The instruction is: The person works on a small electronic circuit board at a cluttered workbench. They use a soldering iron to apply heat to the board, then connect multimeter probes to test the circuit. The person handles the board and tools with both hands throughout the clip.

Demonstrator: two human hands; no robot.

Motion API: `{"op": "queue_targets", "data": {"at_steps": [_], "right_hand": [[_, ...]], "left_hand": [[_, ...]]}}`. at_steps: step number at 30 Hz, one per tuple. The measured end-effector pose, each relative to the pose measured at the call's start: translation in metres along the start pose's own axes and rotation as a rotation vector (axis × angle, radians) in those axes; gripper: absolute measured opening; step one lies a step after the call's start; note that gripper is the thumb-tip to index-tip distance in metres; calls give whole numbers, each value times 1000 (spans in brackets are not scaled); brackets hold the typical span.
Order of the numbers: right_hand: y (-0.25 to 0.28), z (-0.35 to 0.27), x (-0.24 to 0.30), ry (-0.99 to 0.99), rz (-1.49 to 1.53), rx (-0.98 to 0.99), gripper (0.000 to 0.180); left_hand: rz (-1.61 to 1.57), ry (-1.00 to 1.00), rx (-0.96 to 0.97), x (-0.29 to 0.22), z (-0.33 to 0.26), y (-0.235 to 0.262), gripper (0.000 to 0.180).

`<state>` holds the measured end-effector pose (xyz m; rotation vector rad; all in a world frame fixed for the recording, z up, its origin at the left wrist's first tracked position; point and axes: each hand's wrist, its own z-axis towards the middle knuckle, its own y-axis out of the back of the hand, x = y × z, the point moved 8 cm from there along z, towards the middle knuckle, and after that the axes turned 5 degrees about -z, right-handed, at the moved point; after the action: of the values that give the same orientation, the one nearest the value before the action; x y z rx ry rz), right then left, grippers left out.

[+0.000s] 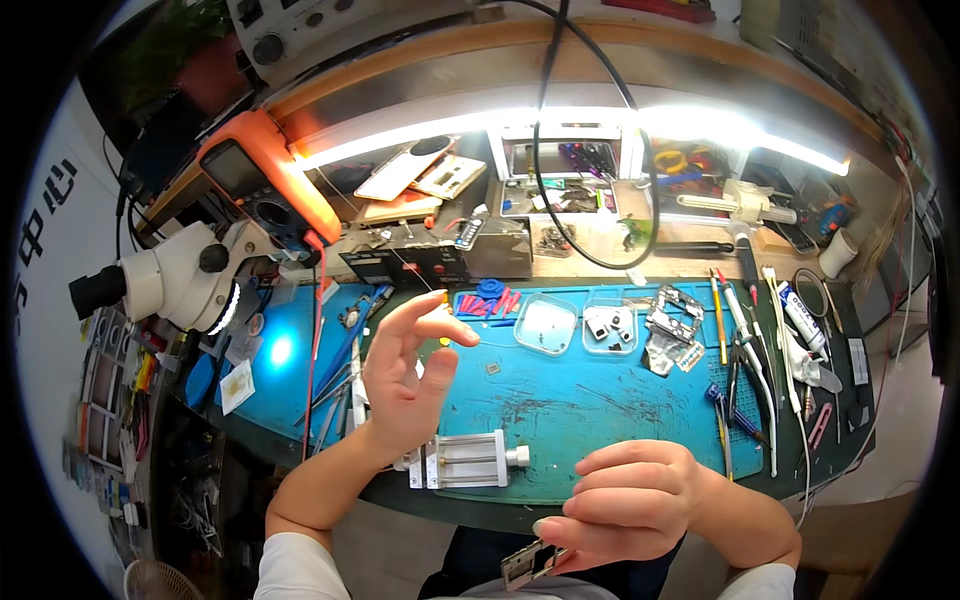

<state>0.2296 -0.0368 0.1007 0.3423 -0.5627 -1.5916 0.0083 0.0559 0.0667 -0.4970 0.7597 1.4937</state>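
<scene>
My left hand is raised over the left-middle of the blue work mat, its fingers curved and the thumb apart from them. I see nothing held in it. My right hand is closed, thumb against fingers, near the front edge of the bench. It grips a thin metal phone frame, tilted over my lap; the fingers hide part of it. Below my left hand, a silver clamp fixture lies on the mat. A small square chip rests on the mat between the hands.
Two clear plastic trays sit at the back, one holding small parts. Phone parts lie beside them. Tweezers, brushes and a white tube line the right side. A microscope and an orange multimeter stand left; a black cable hangs overhead.
</scene>
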Motion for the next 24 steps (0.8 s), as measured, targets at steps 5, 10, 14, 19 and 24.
{"op": "queue_targets", "data": {"at_steps": [5, 10, 14, 19, 24], "right_hand": [[1, 1, -1, -28, 6, -49, 31], [0, -1, -4, -59, -34, -113, 29], [1, -1, -3, -55, -21, -83, 30], [3, -3, -6, -114, -46, -111, 28], [0, 2, 2, 4, -33, -64, 27]], "left_hand": [[-7, 17, -7, 0, 0, 4, 50], [2, 42, -14, 1, 0, 2, 50], [11, 43, -15, 2, 0, 3, 50], [29, 32, 11, 2, 1, 0, 49], [26, 44, -11, 2, 0, 5, 49]]}}
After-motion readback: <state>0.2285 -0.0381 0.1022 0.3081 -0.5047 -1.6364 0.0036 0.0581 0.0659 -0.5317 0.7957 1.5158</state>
